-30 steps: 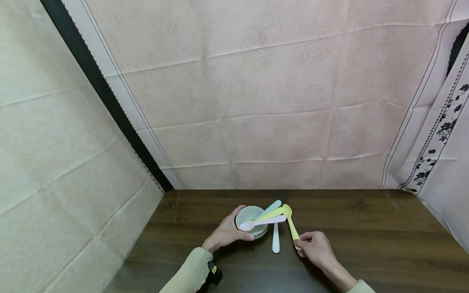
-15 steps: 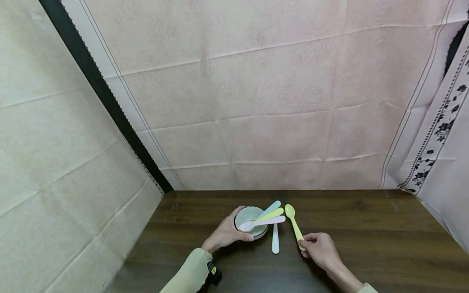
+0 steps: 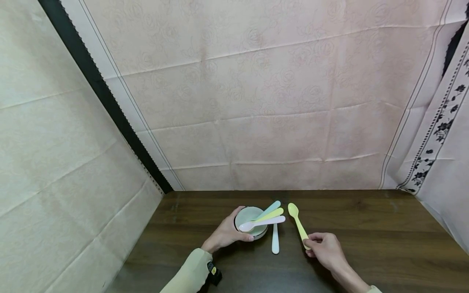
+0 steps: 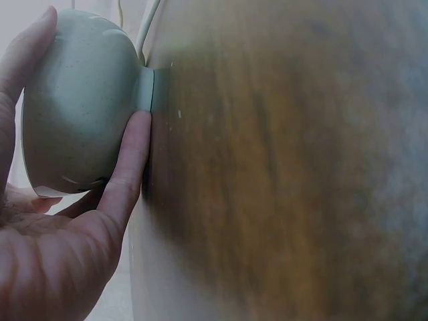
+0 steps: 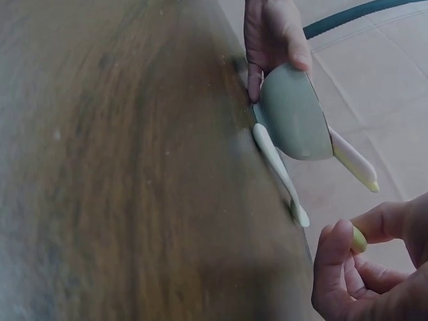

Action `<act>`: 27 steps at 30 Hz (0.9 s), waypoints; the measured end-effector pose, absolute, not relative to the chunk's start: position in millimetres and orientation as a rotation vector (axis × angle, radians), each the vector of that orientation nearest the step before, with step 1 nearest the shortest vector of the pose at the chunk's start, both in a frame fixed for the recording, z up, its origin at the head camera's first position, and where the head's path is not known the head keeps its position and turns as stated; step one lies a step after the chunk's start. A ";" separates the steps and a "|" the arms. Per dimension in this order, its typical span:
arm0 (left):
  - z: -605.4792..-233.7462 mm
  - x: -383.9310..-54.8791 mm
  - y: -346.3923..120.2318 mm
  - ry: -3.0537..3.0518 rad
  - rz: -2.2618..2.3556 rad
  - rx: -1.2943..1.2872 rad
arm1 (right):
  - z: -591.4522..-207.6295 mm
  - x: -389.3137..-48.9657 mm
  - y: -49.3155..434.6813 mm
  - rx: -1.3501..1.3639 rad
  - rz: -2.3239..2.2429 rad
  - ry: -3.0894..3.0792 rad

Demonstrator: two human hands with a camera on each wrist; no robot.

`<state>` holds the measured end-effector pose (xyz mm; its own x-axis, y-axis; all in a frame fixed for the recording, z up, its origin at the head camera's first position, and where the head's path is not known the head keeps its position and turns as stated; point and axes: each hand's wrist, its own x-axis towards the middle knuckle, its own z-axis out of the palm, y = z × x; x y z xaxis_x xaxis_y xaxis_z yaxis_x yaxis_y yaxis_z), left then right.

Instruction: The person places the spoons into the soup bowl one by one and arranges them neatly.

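Observation:
My left hand [image 3: 226, 232] grips a pale green bowl [image 3: 248, 213] around its side. In the left wrist view the bowl [image 4: 80, 100] stands on its foot, with one finger low against it. Three spoons lie in the bowl, handles out over the right rim: a pale blue spoon [image 3: 274, 205], a yellow-green spoon [image 3: 275, 213] and a whitish spoon [image 3: 269, 220] on top. My right hand [image 3: 327, 249] pinches the handle end of another yellow-green spoon [image 3: 298, 224], its scoop pointing away from me. In the right wrist view mostly that handle's tip [image 5: 360, 241] shows between thumb and finger.
A pale blue-white spoon [image 3: 275, 241] lies on the dark wooden table [image 3: 351, 215], just right of the bowl. Pale cloth [image 3: 278, 122] hangs behind the table, with more cloth [image 3: 73, 183] along the left side. My left wrist wears a black device [image 3: 215, 273].
My right hand has moved to the right with the yellow-green spoon, whose scoop is now apart from the spoon handles at the bowl. My left hand and the bowl have stayed in place.

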<state>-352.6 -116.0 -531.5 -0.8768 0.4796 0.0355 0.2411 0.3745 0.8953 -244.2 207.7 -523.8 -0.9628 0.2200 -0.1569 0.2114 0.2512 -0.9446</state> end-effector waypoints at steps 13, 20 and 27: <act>-529.8 -351.0 -116.5 2.399 1.504 0.662 | -515.1 -236.8 215.7 -0.429 1.887 -2.468; -530.1 -351.2 -117.3 2.413 1.494 0.650 | -509.9 -234.1 217.5 -0.432 1.901 -2.452; -532.3 -352.1 -117.9 2.413 1.485 0.635 | -503.3 -231.0 221.1 -0.436 1.912 -2.427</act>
<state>-352.1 -117.9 -532.3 -0.8774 0.4791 0.0244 0.2376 0.3898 0.8897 -231.0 221.1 -503.3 -0.9607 0.2302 -0.1550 0.2046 0.2101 -0.9560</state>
